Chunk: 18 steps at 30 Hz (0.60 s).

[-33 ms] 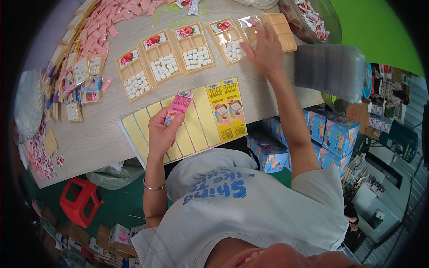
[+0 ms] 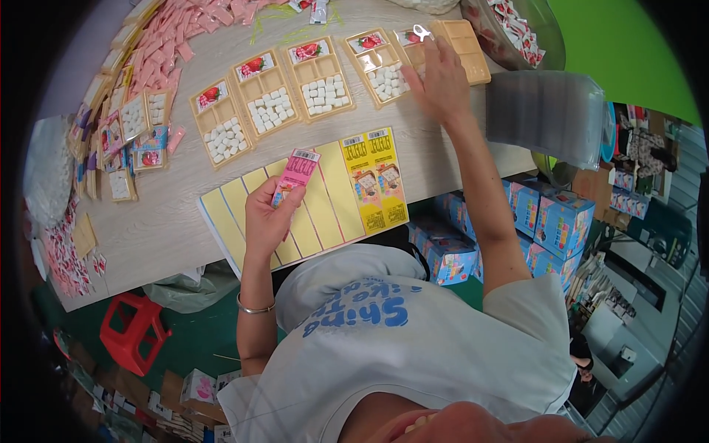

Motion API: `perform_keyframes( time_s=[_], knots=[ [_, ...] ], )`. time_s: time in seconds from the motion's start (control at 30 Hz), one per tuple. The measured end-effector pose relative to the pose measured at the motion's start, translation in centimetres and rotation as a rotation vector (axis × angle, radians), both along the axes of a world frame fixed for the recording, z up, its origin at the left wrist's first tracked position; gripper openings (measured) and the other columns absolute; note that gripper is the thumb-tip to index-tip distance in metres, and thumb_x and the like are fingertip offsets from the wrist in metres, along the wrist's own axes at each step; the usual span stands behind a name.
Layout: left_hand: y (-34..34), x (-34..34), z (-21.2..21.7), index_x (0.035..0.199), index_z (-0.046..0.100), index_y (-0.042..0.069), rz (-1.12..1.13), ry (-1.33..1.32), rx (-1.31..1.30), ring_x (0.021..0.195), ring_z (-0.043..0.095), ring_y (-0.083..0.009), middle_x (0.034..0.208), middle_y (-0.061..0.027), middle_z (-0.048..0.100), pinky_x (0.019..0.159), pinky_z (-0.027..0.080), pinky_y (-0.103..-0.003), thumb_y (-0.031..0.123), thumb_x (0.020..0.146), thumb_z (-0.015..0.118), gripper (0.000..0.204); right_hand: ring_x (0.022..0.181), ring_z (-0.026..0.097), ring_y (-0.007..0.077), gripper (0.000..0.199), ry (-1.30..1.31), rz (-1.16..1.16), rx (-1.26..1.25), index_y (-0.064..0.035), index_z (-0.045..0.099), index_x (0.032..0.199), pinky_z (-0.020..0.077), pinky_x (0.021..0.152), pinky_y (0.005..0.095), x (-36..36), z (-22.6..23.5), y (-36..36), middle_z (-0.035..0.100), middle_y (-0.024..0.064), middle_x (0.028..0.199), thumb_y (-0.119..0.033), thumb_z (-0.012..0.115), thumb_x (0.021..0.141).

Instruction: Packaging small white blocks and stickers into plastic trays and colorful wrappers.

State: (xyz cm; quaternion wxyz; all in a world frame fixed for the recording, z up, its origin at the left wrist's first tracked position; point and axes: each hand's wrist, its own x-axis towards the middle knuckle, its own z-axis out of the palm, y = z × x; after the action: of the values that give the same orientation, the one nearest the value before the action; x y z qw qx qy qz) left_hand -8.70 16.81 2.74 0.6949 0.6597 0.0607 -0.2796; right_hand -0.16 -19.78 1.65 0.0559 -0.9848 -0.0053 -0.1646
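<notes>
My left hand (image 2: 267,221) pinches a pink printed label strip (image 2: 301,167) between thumb and fingers, above a yellow label sheet (image 2: 325,199). At the sheet's right end two yellow printed labels (image 2: 373,181) remain on it. My right hand (image 2: 445,92) lies stretched out, thumb apart, over a beige compartment tray (image 2: 408,37) with a glossy clear cover; it hides much of that tray. Left of it stands a tray (image 2: 367,61) with white pellet-like pieces and a strawberry-printed packet. Several similar filled trays (image 2: 317,74) continue the row leftward. An overlapping beige tray (image 2: 467,48) sits right of the hand.
Pink sachets (image 2: 173,37) are heaped at the far left, with packed trays (image 2: 133,140) below them. A clear tub of packets (image 2: 509,33) and a stack of clear plastic lids (image 2: 543,118) stand right. Blue boxes (image 2: 561,221) and a red stool (image 2: 133,332) are below table level.
My right hand has shifted very slightly to the right and down over the tray, and the glare on its clear cover looks different. My left hand keeps its place.
</notes>
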Motion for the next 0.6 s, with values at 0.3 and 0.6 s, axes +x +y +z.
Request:
perform_keyframes(
  time_s=[0.3,0.6],
  knots=[
    [-0.2,0.2,0.1,0.097,0.07,0.004,-0.017,0.012,0.024,0.049,0.043,0.001,0.068,0.0075,0.059,0.043,0.03,-0.019,0.018,0.095,0.074,0.015,0.122,0.054,0.0447,0.064,0.108,-0.043,0.095,0.006,0.047,0.137,0.0456,0.103,0.0482,-0.6,-0.8,-0.7,0.055,0.0269,0.134,-0.033,0.068,0.091],
    [0.3,-0.5,-0.4,0.097,0.071,0.002,-0.044,0.025,0.062,0.067,0.048,0.0008,0.075,0.0079,0.06,0.058,0.038,-0.019,0.015,0.094,0.074,0.014,0.112,0.057,0.0447,0.065,0.105,-0.054,-0.026,0.0075,0.05,0.131,0.0466,0.098,0.0485,-3.1,-0.8,1.8,0.059,0.0247,0.125,-0.036,0.071,0.088]
  ],
)
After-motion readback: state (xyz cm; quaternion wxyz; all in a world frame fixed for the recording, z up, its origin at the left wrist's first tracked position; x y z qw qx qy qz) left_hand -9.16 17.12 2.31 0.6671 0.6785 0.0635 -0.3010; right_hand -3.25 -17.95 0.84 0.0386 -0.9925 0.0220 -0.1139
